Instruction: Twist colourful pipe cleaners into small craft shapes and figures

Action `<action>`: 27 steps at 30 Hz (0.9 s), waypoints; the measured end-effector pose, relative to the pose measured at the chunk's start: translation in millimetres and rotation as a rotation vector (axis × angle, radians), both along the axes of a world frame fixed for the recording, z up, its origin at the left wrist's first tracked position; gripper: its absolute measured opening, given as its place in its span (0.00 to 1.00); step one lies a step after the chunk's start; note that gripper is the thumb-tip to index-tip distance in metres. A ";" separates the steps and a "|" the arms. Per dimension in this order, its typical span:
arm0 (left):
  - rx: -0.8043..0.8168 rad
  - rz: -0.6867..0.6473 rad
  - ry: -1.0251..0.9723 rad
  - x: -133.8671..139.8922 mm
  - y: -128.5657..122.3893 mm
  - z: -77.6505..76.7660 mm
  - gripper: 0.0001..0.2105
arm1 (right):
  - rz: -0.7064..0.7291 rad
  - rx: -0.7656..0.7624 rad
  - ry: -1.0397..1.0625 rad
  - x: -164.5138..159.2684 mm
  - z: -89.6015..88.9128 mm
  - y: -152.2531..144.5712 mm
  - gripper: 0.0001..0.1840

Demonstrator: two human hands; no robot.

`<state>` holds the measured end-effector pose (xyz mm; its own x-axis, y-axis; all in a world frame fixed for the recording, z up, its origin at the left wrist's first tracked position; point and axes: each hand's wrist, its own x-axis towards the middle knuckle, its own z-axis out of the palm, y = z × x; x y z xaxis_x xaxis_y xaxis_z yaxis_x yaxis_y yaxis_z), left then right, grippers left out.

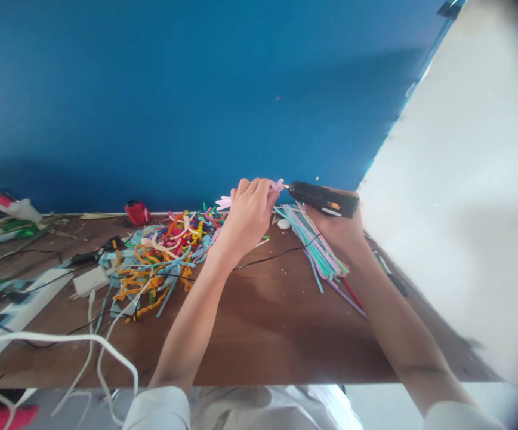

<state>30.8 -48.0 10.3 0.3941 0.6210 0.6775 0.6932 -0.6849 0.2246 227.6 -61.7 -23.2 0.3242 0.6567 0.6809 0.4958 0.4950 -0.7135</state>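
Near the back of the table, my left hand is closed around a bundle of pale pink pipe cleaners; their ends stick out on both sides of the fist. My right hand grips a black hot glue gun, its nozzle pointing left at the pink tips by my left thumb. Whether the nozzle touches them I cannot tell. The right fingers are partly hidden behind the glue gun. Below it lies a loose bunch of pastel pipe cleaners, with a small white round piece beside it.
A tangled heap of colourful pipe cleaners covers the left middle of the brown table. Further left are a white power strip, a white adapter and trailing cables. A red object stands by the blue wall. A white wall bounds the right.
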 end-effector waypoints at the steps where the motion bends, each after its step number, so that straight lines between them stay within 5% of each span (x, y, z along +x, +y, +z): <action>1: 0.001 0.001 0.000 -0.2 0.2 -0.1 0.14 | -0.003 -0.001 0.002 0.3 0.2 0.0 0.17; 21: -0.086 -0.049 -0.114 1.3 0.6 -0.6 0.15 | 0.130 -0.049 -0.054 -1.7 4.9 -1.7 0.10; 27: 0.003 0.014 -0.125 -0.3 0.3 1.3 0.15 | 0.045 -0.065 -0.199 3.5 6.7 -1.7 0.11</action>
